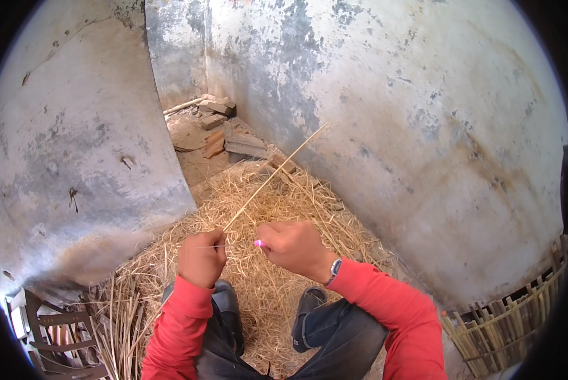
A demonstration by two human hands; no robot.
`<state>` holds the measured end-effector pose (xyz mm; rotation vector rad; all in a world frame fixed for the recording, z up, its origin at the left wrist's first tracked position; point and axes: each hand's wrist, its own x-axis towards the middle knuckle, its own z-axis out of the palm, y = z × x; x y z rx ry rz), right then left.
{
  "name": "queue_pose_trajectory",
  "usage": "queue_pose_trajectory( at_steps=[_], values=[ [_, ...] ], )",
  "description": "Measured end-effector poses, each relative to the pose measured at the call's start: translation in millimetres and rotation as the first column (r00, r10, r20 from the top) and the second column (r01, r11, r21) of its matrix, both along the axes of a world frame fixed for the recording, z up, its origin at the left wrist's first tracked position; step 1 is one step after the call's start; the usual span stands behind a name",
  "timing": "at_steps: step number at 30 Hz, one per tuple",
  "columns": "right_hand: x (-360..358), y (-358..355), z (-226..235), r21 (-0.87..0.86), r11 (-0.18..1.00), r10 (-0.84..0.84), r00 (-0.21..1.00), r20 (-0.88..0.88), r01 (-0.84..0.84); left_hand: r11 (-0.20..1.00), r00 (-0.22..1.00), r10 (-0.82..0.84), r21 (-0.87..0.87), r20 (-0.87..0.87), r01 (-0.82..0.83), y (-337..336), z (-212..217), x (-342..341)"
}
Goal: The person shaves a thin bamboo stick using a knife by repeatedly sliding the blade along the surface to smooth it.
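Note:
My left hand [200, 258] is closed around the lower end of a long, thin, pale strip [276, 172], which looks like split bamboo or cane. It slants up and to the right from my fist. A fine light line crosses the left fist sideways; I cannot tell whether it is a thread or a thin sliver. Close by on the right, my right hand [298, 249] is closed on a small pink and white object [258, 243]. Only its end shows at the thumb, so its kind is hidden. The two hands are a short gap apart, above the floor shavings.
Pale shavings [265, 304] cover the floor around my shoes. Bricks and rubble [217, 114] lie in the far corner between stained walls [410, 126]. Long strips [129, 323] and a wooden frame [62, 320] are at the lower left. A slatted bamboo basket [502, 329] stands at the right.

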<state>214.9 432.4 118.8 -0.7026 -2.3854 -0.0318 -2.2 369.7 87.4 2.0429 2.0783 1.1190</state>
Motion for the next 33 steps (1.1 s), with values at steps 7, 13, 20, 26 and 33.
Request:
queue_pose_trajectory(
  at_steps=[7, 13, 20, 26, 33],
  values=[
    [0.3, 102.9, 128.1, -0.207, 0.977, -0.151, 0.823, -0.547, 0.041, 0.997, 1.000, -0.003, -0.078, -0.022, 0.001, -4.5, -0.9, -8.2],
    [70.3, 265.7, 224.7, 0.209, 0.653, -0.643, 0.679, -0.355, 0.728, 0.994, 0.997, -0.072, -0.084, -0.017, 0.071, 5.5, -8.4, 1.0],
    [7.7, 206.7, 161.5, 0.271, 0.795, -0.573, 0.819, 0.039, 0.543, 0.994, 0.998, -0.065, -0.088, 0.002, 0.065, 2.3, -13.6, -10.0],
    [-27.3, 129.9, 33.8, 0.407, 0.888, -0.359, 0.876, 0.323, 0.215, 0.987, 0.998, -0.067, -0.142, 0.019, 0.069, 3.0, -6.8, 1.6],
    [-37.1, 90.1, -23.2, 0.513, 0.847, -0.212, 0.974, 0.080, 0.142, 0.973, 0.994, -0.107, -0.202, 0.024, 0.109, 4.4, -11.1, -1.6]
  ],
)
